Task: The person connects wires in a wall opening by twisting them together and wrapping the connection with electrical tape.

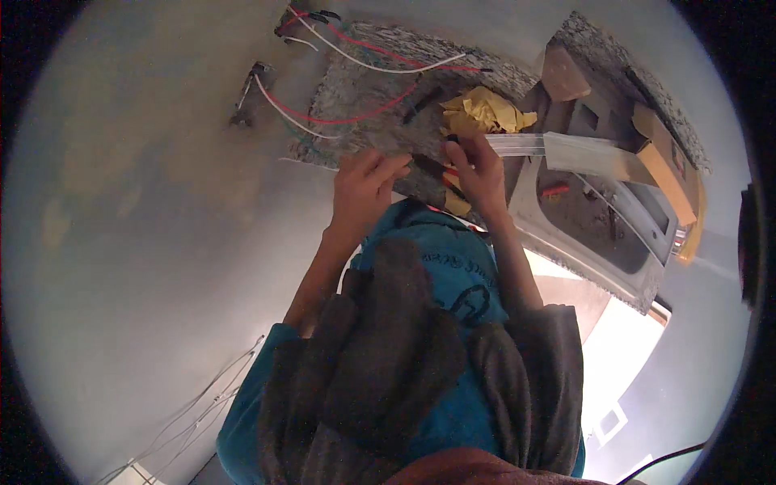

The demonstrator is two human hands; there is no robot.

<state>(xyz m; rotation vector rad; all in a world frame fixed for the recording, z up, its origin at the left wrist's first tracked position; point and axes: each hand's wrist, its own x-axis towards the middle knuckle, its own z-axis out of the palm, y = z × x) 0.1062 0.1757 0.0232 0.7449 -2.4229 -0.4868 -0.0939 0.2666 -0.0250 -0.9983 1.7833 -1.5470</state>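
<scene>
Right hand point(481, 174) pinches a small black piece point(452, 139), near side of the crumpled yellow paper point(487, 111). Probably light and stiff; fingertips on its edges work. Left hand point(364, 184): fingers bunched, can't tell on what.

- Crumpled yellow paper point(487, 111), upper middle of the frame
- Light sink point(524, 202), right of centre – a small red object point(555, 190) lies inside its basin
- Clear-wrapped long strips point(586, 152), upper right, reaching across the sink's far end
- Open cardboard box point(672, 174), right side, tilted
- Brownish flat piece point(565, 75), upper right, beside speckled stone point(594, 39)
- Thin pale cables point(196, 422), lower left
- Black cable point(663, 462), lower right – curving in from the dark rim
</scene>
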